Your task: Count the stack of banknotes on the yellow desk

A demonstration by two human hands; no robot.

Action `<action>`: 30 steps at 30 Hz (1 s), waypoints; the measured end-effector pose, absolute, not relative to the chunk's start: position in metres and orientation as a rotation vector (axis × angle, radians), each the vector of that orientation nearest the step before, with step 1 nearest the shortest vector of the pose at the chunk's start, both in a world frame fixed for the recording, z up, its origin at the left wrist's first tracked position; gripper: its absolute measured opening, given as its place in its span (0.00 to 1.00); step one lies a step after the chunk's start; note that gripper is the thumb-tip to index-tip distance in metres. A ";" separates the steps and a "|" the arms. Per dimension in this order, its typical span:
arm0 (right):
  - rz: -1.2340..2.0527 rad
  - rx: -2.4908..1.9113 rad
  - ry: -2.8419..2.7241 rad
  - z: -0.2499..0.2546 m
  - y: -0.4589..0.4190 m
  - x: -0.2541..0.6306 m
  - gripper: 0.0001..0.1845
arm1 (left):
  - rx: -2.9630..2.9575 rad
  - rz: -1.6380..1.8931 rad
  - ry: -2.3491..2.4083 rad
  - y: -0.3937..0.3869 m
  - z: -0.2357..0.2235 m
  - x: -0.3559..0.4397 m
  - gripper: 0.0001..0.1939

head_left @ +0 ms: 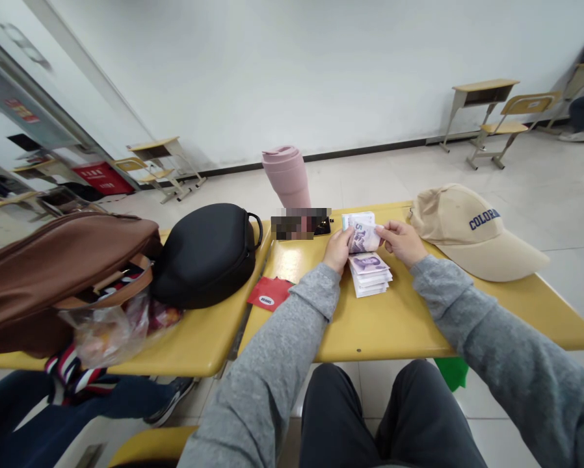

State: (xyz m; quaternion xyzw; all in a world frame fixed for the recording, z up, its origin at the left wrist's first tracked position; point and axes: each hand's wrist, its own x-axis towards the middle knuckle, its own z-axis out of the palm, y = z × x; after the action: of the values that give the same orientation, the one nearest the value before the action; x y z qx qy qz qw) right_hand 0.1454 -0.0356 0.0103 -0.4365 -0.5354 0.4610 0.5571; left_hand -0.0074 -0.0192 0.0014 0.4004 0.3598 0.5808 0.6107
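Observation:
Both hands hold a wad of purple banknotes (363, 235) above the yellow desk (394, 318). My left hand (338, 249) grips the wad's left side, fingers curled round it. On the right side my right hand (402, 241) pinches the notes between thumb and fingers. Just below the hands, a stack of purple banknotes (371, 273) lies fanned on the desk.
A beige cap (472, 231) lies at the desk's right. A pink tumbler (287, 177) and a dark item stand at the back, a red packet (271, 292) at the left edge. The neighbouring desk carries a black case (205, 255) and a brown bag (53, 273).

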 end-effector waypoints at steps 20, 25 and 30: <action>1.029 -1.120 -1.225 0.009 -0.035 0.146 0.18 | 0.949 1.377 0.871 -0.018 0.000 -0.007 0.13; 0.964 -1.137 -1.265 0.006 -0.034 0.147 0.19 | 0.943 1.379 0.859 -0.019 0.001 -0.007 0.13; 0.995 -1.079 -1.261 0.004 -0.031 0.147 0.17 | 0.943 1.352 0.864 -0.015 -0.003 -0.008 0.13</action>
State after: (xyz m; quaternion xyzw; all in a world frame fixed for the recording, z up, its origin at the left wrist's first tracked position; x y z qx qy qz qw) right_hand 0.1470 -0.0310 0.0040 -0.4590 -0.5366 0.4236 0.5674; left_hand -0.0076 -0.0150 -0.0034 0.4065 0.3721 0.5826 0.5974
